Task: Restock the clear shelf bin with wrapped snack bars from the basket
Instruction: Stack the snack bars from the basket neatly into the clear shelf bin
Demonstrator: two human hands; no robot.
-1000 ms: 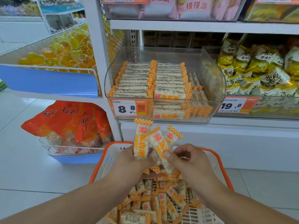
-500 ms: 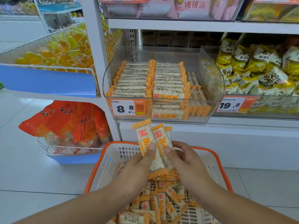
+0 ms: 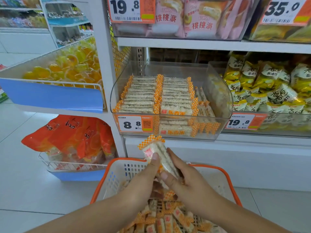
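A small stack of wrapped snack bars [image 3: 155, 148], white with orange checkered ends, stands upright above the basket, gripped between both hands. My left hand [image 3: 143, 180] pinches it with the thumb on its front face. My right hand [image 3: 186, 180] grips the stack from the right and below. The white basket with an orange rim [image 3: 117, 172] sits under my hands and holds several loose bars [image 3: 170, 219]. The clear shelf bin [image 3: 217, 91] is straight ahead, with neat rows of bars [image 3: 156, 96] on its left and middle and open room along its right side.
An 8.8 price tag [image 3: 134, 123] is stuck on the bin's front. Yellow snack bags [image 3: 269, 88] fill the bin to the right. A blue-fronted wire rack of yellow jelly cups [image 3: 55, 76] juts out at left, with orange bags [image 3: 70, 137] below it.
The fanned-out bars have been squared into one tight stack between my hands. The view has tilted up and moved closer to the shelf.
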